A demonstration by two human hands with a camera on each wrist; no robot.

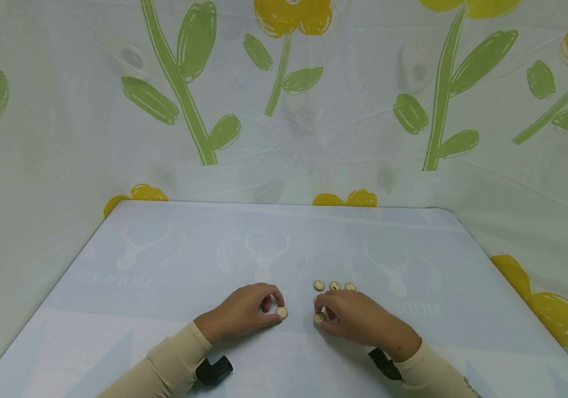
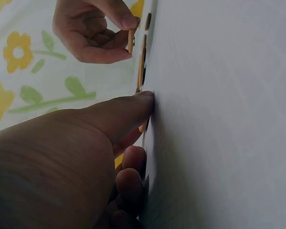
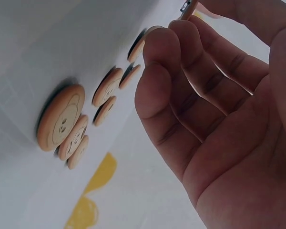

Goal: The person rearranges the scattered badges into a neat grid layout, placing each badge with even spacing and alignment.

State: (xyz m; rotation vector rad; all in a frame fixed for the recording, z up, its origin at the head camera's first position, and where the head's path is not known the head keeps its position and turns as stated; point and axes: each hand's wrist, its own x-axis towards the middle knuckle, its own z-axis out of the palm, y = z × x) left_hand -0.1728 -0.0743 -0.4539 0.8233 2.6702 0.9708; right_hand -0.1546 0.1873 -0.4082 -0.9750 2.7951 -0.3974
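Between thumb and forefinger, my left hand (image 1: 246, 310) pinches a small round wooden disc (image 1: 281, 313) at the table surface. In the left wrist view its thumb tip touches the table and the disc is mostly hidden. My right hand (image 1: 355, 315) pinches another wooden disc (image 1: 319, 318); the left wrist view shows that disc (image 2: 131, 41) edge-on, lifted off the table. Just beyond the right hand lie several more discs, among them a left one (image 1: 319, 285), a middle one (image 1: 334, 286) and a right one (image 1: 350, 286). Up close, a disc (image 3: 62, 118) bears an engraved animal face.
The table (image 1: 204, 249) has a pale cover with faint deer heads and lettering. Behind it and at its sides hangs a white curtain (image 1: 333, 138) with green leaves and yellow flowers. Black straps (image 1: 214, 370) sit at both wrists.
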